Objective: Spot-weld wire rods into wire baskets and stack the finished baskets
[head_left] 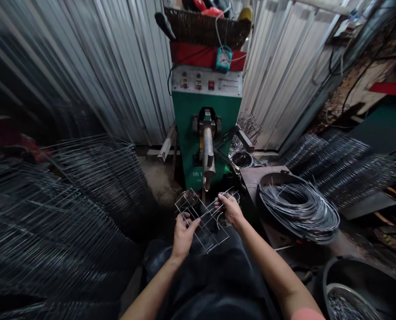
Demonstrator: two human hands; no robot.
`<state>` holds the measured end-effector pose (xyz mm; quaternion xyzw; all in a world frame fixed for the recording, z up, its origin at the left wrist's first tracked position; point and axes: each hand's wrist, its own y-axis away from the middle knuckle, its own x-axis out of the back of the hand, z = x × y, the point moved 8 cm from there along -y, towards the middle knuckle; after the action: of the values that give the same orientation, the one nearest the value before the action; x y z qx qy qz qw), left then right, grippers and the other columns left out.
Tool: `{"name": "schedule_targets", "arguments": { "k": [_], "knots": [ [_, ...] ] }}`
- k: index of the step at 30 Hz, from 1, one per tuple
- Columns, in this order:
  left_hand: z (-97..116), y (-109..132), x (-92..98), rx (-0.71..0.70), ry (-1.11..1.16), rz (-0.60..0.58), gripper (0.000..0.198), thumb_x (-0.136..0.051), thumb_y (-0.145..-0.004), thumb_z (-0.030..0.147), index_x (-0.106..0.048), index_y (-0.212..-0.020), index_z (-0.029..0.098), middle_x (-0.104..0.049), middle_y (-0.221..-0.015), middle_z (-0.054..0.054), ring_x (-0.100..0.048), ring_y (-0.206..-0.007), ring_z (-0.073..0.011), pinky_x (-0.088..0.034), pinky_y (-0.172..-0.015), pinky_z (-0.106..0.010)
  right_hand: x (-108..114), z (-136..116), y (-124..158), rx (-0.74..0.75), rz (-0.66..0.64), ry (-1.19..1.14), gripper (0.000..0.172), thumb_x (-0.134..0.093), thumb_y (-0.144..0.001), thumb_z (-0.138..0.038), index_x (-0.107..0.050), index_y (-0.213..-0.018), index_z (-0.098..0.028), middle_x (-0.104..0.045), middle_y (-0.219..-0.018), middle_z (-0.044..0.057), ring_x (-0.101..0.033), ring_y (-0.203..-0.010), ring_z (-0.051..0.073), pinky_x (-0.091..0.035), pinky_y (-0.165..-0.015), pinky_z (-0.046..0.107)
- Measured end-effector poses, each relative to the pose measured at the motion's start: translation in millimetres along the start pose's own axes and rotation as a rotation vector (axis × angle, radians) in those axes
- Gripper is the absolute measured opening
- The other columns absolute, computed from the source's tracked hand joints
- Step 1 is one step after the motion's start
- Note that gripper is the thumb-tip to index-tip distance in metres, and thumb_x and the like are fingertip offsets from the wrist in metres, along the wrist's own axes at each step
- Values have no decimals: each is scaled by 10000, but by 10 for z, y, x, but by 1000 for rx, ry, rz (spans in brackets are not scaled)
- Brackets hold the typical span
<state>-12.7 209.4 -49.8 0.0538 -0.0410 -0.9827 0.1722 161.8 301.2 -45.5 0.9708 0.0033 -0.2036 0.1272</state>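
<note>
A small wire grid (203,229) of thin crossed metal rods is held above my lap, tilted. My left hand (184,235) grips its left side, thumb on top and fingers curled beneath. At the upper right part of the grid, my right hand (229,208) pinches the wires between thumb and fingers. Just beyond the grid, the metal electrodes (208,166) of a green spot welder (184,133) stick out toward me. The grid's far edge lies below and in front of the electrode tip; I cannot tell if they touch.
Tall stacks of wire racks (48,231) stand to the left. On the right, a round tray (263,195) bears looped wire rods (298,209). A black tub (327,271) is at lower right, and bundled wire panels (338,153) lie behind. A woven basket (204,24) tops the welder.
</note>
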Motion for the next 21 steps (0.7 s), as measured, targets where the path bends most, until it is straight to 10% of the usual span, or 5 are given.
{"name": "schedule_targets", "arguments": {
  "k": [21],
  "knots": [
    [-64, -532, -251, -1, 57, 30, 390, -669, -658, 370, -434, -917, 197, -511, -686, 48, -505, -631, -96, -397, -614, -230, -29, -262, -659, 49, 5, 26, 253, -730, -634, -263, -502, -684, -163, -600, -575, -12, -578, -480, 104, -520, -455, 209]
  ]
}}
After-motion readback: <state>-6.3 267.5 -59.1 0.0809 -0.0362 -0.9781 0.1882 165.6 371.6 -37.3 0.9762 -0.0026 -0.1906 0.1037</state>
